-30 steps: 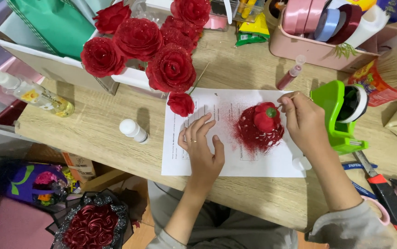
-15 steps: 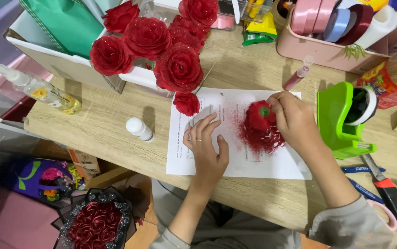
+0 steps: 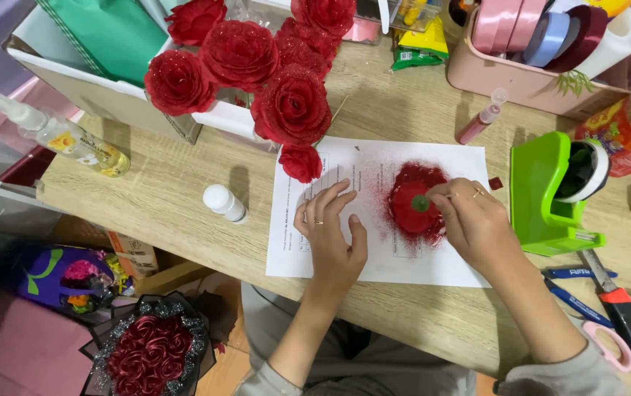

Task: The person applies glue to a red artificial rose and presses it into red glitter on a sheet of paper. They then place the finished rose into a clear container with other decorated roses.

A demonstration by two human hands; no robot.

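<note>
My left hand point(image 3: 330, 235) lies flat, fingers spread, on a white printed sheet point(image 3: 374, 264) on the wooden desk point(image 3: 161, 198). My right hand point(image 3: 473, 220) pinches the green stem end of a red glittered rose head point(image 3: 411, 209), which is turned face down into a patch of red glitter on the sheet. A smaller red rose point(image 3: 301, 163) rests at the sheet's top left corner. Several finished red roses point(image 3: 290, 106) stand in a white box behind it.
A small white bottle point(image 3: 224, 202) lies left of the sheet, with a clear spray bottle point(image 3: 59, 136) further left. A green tape dispenser point(image 3: 554, 194), a glitter tube point(image 3: 480, 121), a pink ribbon bin point(image 3: 543, 70), and scissors and a cutter point(image 3: 616, 308) stand right. A dark-wrapped rose bouquet point(image 3: 150, 356) sits below.
My right hand has turned the rose head over and pressed it down into the glitter, green base now up. The left hand has stayed flat on the sheet.
</note>
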